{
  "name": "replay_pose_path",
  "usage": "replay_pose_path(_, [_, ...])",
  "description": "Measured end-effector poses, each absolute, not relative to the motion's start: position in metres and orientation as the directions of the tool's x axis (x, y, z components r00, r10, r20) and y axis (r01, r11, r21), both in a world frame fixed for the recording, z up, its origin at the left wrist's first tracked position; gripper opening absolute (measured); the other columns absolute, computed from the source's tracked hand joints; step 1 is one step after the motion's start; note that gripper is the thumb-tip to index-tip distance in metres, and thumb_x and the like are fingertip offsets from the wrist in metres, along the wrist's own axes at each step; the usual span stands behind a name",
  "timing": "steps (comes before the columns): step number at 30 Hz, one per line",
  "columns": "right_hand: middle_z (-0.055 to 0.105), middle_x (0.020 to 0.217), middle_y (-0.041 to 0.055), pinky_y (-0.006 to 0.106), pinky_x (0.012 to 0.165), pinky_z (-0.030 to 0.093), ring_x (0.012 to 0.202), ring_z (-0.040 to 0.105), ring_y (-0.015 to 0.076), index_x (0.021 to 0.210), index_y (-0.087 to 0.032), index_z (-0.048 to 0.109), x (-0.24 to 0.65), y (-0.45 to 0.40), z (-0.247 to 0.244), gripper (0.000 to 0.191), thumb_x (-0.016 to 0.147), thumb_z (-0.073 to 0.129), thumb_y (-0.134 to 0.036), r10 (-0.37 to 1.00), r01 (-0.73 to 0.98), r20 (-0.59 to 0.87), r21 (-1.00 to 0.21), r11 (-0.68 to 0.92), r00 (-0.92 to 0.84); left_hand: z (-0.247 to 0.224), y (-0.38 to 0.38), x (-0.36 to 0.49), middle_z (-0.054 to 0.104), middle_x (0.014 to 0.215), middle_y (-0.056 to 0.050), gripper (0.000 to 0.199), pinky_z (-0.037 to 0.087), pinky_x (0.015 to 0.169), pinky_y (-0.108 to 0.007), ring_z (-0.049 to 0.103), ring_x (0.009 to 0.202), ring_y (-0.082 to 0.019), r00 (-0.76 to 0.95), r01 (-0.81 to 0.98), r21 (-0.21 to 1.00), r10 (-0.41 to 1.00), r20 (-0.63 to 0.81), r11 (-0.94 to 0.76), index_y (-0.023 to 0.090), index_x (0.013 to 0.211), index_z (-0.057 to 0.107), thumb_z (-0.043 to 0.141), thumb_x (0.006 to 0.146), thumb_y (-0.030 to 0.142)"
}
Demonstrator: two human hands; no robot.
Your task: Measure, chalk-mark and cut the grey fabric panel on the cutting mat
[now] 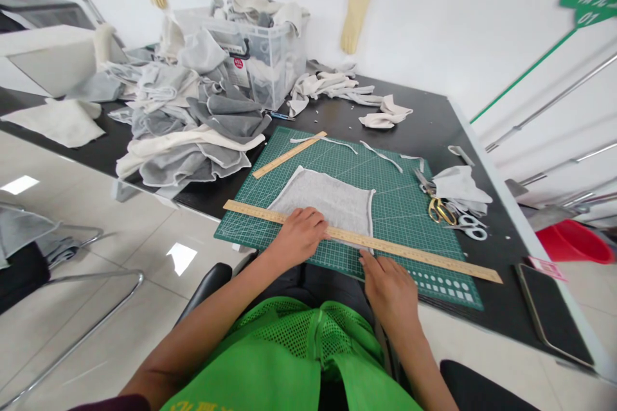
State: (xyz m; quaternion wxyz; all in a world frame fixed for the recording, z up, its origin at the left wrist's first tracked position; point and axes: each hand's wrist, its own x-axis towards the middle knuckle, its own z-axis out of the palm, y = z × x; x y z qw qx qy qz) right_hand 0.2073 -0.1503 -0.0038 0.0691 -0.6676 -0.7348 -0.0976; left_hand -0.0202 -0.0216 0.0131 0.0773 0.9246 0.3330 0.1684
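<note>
A long wooden ruler point(429, 255) lies slantwise over the lower part of a light grey cloth piece point(332, 196). My left hand point(301, 231) is closed over the ruler, pressing it onto the cloth, its thumb along the near edge. Close to the cloth's lower right corner, my right hand point(391, 286) rests at the ruler's near edge, thumb and fingers apart; the undersides of its fingers are hidden. Beneath everything is a green cutting mat point(405, 199) with a printed grid. A shorter wooden ruler point(289, 155) and thin cloth strips point(380, 155) lie on its far part.
Gold-handled scissors point(439, 209) and white-handled scissors point(470, 228) lie at right beside cloth scraps point(460, 185). A phone point(554, 314) rests near the table's right edge. Left stands a large cloth pile point(193, 109) before a clear plastic bin point(277, 54). A blue-handled tool point(281, 115) lies behind the mat.
</note>
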Motion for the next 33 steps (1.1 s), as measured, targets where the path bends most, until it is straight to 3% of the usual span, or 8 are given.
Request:
replay_pose_path(7, [0.069,0.079,0.0066,0.033,0.071,0.038,0.078,0.061,0.0218,0.130,-0.019,0.067,0.203,-0.148,-0.003,0.037,0.105,0.043,-0.030,0.972,0.998,0.235,0.063,-0.015,-0.001,0.010,-0.014,-0.014,0.064,0.098,-0.009,0.023,0.039,0.083,-0.041,0.053,0.101,-0.025,0.748,0.587,0.185,0.615,0.250,-0.788,0.018,0.096,0.066,0.045,0.104,0.023])
replay_pose_path(15, [0.070,0.077,0.0073,0.033,0.067,0.035,0.073,0.062,0.0217,0.134,-0.019,0.066,0.204,-0.148,-0.001,0.041,0.106,0.043,-0.038,0.970,0.982,0.238,0.160,-0.097,0.057,0.005,-0.003,-0.012,0.065,0.097,-0.007,0.025,0.041,0.082,-0.040,0.054,0.099,-0.025,0.770,0.561,0.162,0.583,0.260,-0.812,0.019,0.094,0.065,0.045,0.105,0.031])
replay_pose_path(21, [0.073,0.081,0.0087,0.034,0.068,0.035,0.075,0.065,0.0224,0.126,-0.016,0.071,0.208,-0.145,0.001,0.043,0.107,0.040,-0.040,0.959,0.976,0.258,0.148,-0.160,0.118,0.001,-0.004,-0.016,0.066,0.103,-0.006,0.022,0.043,0.087,-0.039,0.055,0.101,-0.023,0.750,0.551,0.245,0.602,0.276,-0.798,0.019,0.099,0.068,0.047,0.103,0.023])
replay_pose_path(26, [0.073,0.080,0.0076,0.034,0.068,0.035,0.074,0.066,0.0224,0.119,-0.017,0.073,0.206,-0.146,0.003,0.042,0.107,0.041,-0.040,0.955,0.973,0.264,0.141,-0.180,0.139,0.003,-0.001,-0.016,0.065,0.111,-0.006,0.013,0.043,0.097,-0.039,0.055,0.111,-0.023,0.757,0.464,0.376,0.580,0.302,-0.802,0.019,0.097,0.070,0.059,0.098,0.028])
replay_pose_path(31, [0.074,0.081,0.0083,0.034,0.072,0.039,0.077,0.067,0.0229,0.102,-0.017,0.075,0.200,-0.141,0.012,0.041,0.106,0.042,-0.040,0.943,0.976,0.295,0.104,-0.191,0.153,0.005,0.001,-0.014,0.066,0.109,-0.003,0.010,0.043,0.093,-0.039,0.055,0.110,-0.023,0.746,0.480,0.383,0.597,0.294,-0.789,0.020,0.091,0.068,0.062,0.096,0.027])
replay_pose_path(33, [0.076,0.089,0.0080,0.032,0.072,0.041,0.081,0.069,0.0221,0.113,-0.018,0.073,0.200,-0.132,0.018,0.036,0.105,0.044,-0.039,0.948,0.984,0.285,0.057,-0.167,0.144,0.006,0.001,-0.013,0.067,0.109,-0.003,0.009,0.042,0.091,-0.040,0.055,0.110,-0.024,0.745,0.488,0.382,0.602,0.286,-0.785,0.021,0.091,0.068,0.064,0.095,0.028])
